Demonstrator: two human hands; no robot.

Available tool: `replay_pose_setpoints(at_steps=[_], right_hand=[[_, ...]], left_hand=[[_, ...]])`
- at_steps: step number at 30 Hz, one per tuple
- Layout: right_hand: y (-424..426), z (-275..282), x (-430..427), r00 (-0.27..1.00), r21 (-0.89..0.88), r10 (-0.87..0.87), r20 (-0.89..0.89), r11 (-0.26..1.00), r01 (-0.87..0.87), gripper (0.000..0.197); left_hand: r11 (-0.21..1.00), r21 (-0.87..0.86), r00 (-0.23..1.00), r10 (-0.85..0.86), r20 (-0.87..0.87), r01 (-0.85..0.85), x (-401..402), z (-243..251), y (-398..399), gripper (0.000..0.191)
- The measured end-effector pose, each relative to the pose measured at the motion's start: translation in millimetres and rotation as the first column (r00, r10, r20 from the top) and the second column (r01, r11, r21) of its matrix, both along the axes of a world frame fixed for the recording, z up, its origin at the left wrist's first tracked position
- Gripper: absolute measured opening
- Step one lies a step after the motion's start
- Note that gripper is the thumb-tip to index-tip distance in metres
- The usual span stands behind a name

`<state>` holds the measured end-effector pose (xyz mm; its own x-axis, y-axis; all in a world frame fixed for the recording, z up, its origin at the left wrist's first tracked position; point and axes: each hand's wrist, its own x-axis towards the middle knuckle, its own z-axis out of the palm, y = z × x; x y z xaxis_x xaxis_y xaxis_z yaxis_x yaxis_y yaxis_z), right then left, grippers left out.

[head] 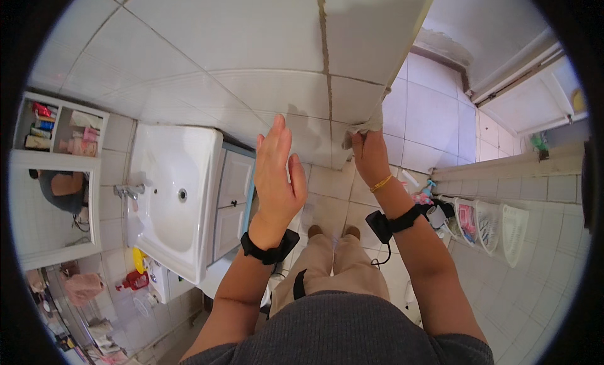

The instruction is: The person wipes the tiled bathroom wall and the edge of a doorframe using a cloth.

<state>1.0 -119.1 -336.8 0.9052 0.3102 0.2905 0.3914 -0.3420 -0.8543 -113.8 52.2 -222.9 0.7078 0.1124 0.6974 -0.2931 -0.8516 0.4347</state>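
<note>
My left hand (pixel 278 171) is raised in front of the white tiled wall (pixel 269 39), with nothing in it. Its fingers are straight and the thumb stands apart; whether the fingertips touch the tiles, I cannot tell. A crumpled greyish cloth (pixel 370 124) is gripped in my right hand (pixel 370 152), low at the wall's right-hand edge beside the doorway. Part of the cloth is hidden behind the fingers. Black bands with small boxes are strapped around my left wrist and right forearm, and a cable hangs from the right one.
Left of me is a white washbasin (pixel 165 204) with a metal tap (pixel 128 191) over a cabinet (pixel 234 200). A mirror cabinet (pixel 56 159) hangs beyond it. At right, white plastic baskets (pixel 514 233) hold items near bottles on the floor. The doorway shows a tiled floor (pixel 429 96).
</note>
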Motion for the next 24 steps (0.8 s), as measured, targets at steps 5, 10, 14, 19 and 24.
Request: replay_pose_setpoints(at_steps=[5,10,14,19,24], right_hand=[[-13.6,-37.9,3.4,0.999,-0.127,0.033,0.031,0.992,-0.029,0.027],[-7.0,-0.7,1.1,0.995,-0.050,0.094,0.041,0.995,-0.092,0.025],[-1.0,4.8,3.6,0.998,0.046,0.065,-0.022,0.997,-0.064,0.026],[-2.9,-68.2,0.0,0.993,-0.101,0.004,0.115,0.995,0.008,0.030],[-1.4,-81.4,0.1,0.984,0.019,0.048,-0.174,0.999,-0.045,0.029]], left_hand=[[0.995,0.052,0.996,0.077,0.032,-0.079,1.1,-7.9,-13.3,0.060],[0.988,0.009,0.988,0.153,0.007,-0.153,-15.3,-8.0,-11.8,0.061],[0.986,0.009,0.984,0.163,0.071,-0.164,-6.4,-17.8,-10.3,0.061],[0.994,0.007,0.990,0.111,0.083,-0.112,5.8,-41.1,-10.7,0.061],[0.991,-0.102,0.986,0.103,0.134,-0.090,9.8,-72.5,-10.4,0.062]])
